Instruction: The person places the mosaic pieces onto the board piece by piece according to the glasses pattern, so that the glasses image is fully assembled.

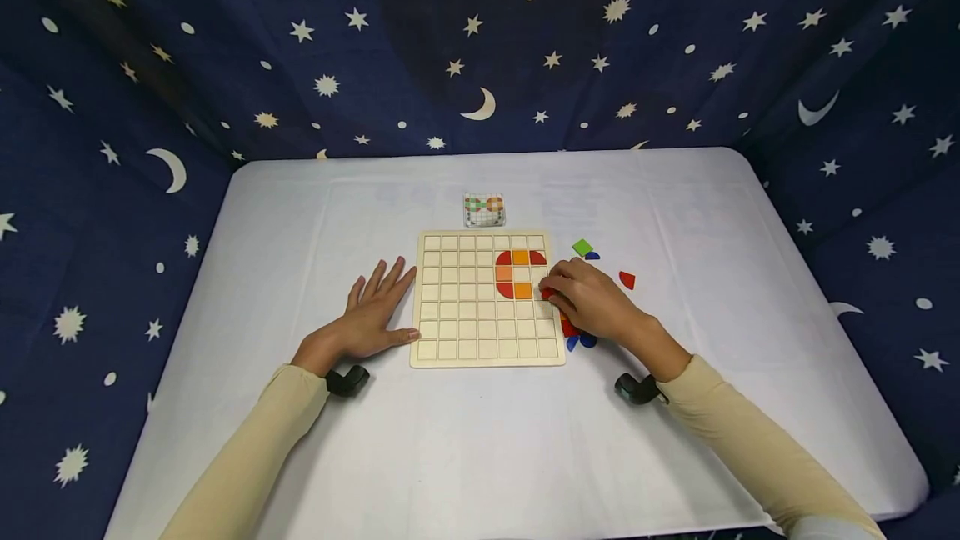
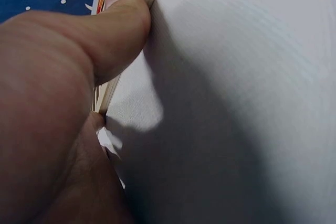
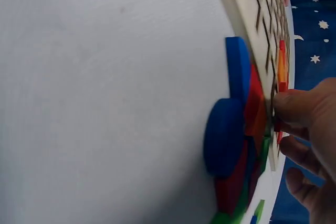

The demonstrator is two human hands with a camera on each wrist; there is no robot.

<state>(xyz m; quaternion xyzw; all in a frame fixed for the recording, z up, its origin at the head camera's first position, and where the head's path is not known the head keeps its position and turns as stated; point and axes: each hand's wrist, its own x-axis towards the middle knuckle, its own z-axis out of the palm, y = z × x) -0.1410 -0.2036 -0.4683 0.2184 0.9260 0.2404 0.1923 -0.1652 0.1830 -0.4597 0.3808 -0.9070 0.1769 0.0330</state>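
A pale wooden grid board (image 1: 450,327) lies on the white-covered table. In its upper right part, red quarter-round pieces (image 1: 503,291) and orange squares (image 1: 521,257) form part of a ring. My right hand (image 1: 588,298) pinches a small red piece (image 1: 548,294) between thumb and fingers, over the ring's lower right corner. In the right wrist view the thumb (image 3: 296,106) is right at the board's surface. My left hand (image 1: 371,319) lies with fingers spread at the board's left side; its thumb (image 2: 123,30) rests on the edge.
Beside the board's right edge, partly under my right hand, is a pile with blue pieces (image 3: 226,137), red, orange and green ones. A green square (image 1: 582,247) and a lone red piece (image 1: 627,280) lie farther out. Behind the board sits a small pattern card (image 1: 483,210).
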